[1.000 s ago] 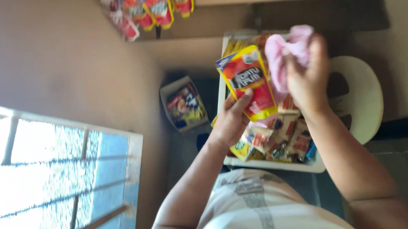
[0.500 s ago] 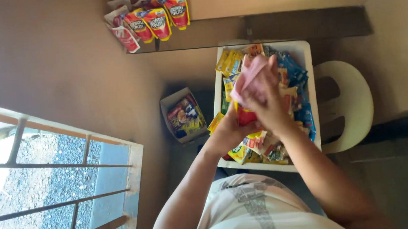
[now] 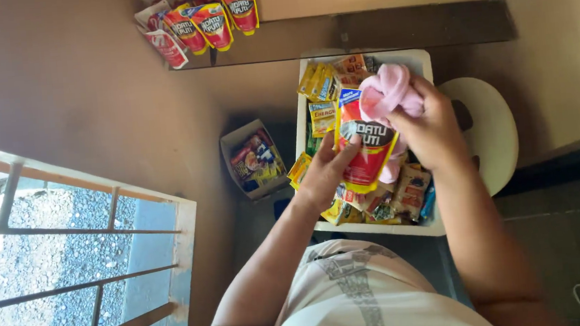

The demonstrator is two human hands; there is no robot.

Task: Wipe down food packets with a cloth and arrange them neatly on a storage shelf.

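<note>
My left hand (image 3: 324,174) grips the lower edge of a red and yellow sauce pouch (image 3: 366,146), held upright over a white tray (image 3: 420,59). My right hand (image 3: 431,131) clutches a pink cloth (image 3: 388,92) and presses it against the pouch's upper right side. The tray below is packed with several small snack and seasoning packets (image 3: 322,84). Much of the tray is hidden behind my hands and the pouch.
Several matching red pouches (image 3: 204,21) hang on the brown wall above a dark ledge (image 3: 397,29). A small open box of packets (image 3: 254,160) sits left of the tray. A white plastic chair (image 3: 491,130) stands on the right. A barred window (image 3: 71,270) is at lower left.
The pouch and cloth first dropped close over the tray, then the cloth shifted up to the pouch's top right. The view tilted, showing more of the hanging pouches.
</note>
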